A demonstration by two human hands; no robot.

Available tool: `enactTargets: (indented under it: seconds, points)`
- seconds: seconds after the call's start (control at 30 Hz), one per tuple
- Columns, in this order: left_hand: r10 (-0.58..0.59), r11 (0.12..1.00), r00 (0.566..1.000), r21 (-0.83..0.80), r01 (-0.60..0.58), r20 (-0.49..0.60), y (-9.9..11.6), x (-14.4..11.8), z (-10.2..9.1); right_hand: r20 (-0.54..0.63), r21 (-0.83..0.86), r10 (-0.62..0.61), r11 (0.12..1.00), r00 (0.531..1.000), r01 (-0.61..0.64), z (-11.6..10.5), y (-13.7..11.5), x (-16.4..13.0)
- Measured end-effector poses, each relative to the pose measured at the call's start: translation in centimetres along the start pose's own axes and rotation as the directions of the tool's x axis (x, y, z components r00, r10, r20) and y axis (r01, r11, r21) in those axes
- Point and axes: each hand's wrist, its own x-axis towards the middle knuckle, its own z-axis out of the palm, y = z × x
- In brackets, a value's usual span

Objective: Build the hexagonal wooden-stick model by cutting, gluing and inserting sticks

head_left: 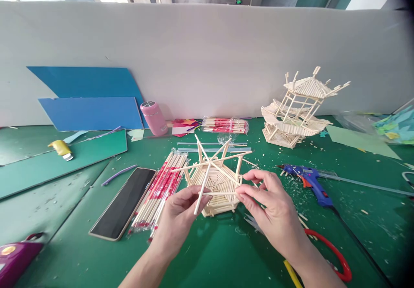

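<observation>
A small hexagonal frame of wooden sticks (216,183) stands on the green mat, with upright posts and several crossed sticks on top. My left hand (179,217) pinches the low end of one slanting stick at the frame's front left. My right hand (271,208) pinches a thin horizontal stick against the frame's front right post. Both hands touch the model from the near side.
A bundle of wrapped chopsticks (159,191) and a phone (124,202) lie left of the frame. A blue glue gun (309,183) lies to the right, red-handled scissors (330,253) under my right wrist. A finished stick pavilion (299,111), a pink bottle (154,117) and blue boards (90,98) stand behind.
</observation>
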Motion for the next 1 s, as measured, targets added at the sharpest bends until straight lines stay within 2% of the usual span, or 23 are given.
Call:
enactTargets:
  seconds: [0.43, 0.73, 1.0]
  points:
    - [0.022, 0.999, 1.000, 0.042, -0.022, -0.010, 0.36, 0.18, 0.08, -0.022, 0.035, 0.039, 0.999, 0.999, -0.038, 0.25, 0.07, -0.42]
    - [0.033, 0.998, 0.999, 0.053, -0.034, 0.005, 0.29, 0.09, -0.04, -0.041, -0.059, -0.030, 0.998, 0.999, 0.028, 0.27, 0.01, -0.32]
    - [0.049, 0.998, 0.999, 0.051, -0.048, -0.014, 0.36, -0.15, -0.21, -0.054, -0.042, -0.030, 0.999, 0.998, 0.027, 0.38, 0.18, -0.50]
